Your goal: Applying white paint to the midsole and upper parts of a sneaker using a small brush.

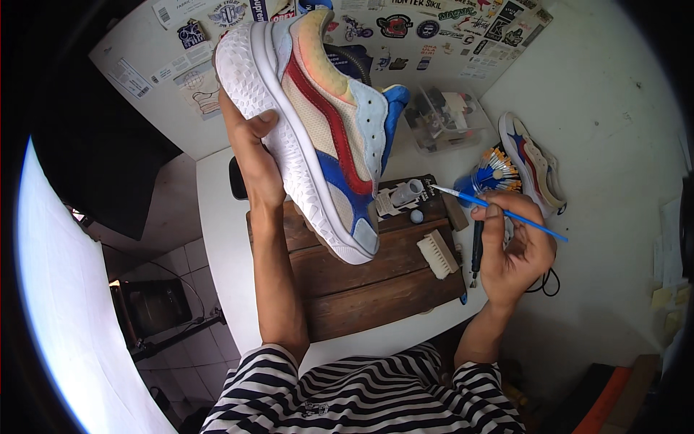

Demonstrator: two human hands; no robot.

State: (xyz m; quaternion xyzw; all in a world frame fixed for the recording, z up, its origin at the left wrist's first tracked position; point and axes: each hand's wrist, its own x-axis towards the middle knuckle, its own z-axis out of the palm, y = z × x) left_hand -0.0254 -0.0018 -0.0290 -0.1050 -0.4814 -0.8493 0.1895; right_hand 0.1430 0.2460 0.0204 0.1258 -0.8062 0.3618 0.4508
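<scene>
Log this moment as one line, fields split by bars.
left hand: holds shoe by sole | right hand: holds paintbrush, apart from shoe | board: scrub brush on top | second shoe: beyond right hand

We've the board (pixel 340 300) on the desk (pixel 224 239): scrub brush (pixel 437 254) on its R side, bottle (pixel 409 192) nr its back edge, box (pixel 434 134) behind, brush cup (pixel 468 186) & 2nd shoe (pixel 530 160) back R. Our L grip (pixel 253 155) has 1st shoe (pixel 318 130) above board's back L.

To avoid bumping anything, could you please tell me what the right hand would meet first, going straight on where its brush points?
Led by its brush, the right hand would probably meet the raised shoe first, perhaps passing above the small bottle; depth is unclear.
</scene>
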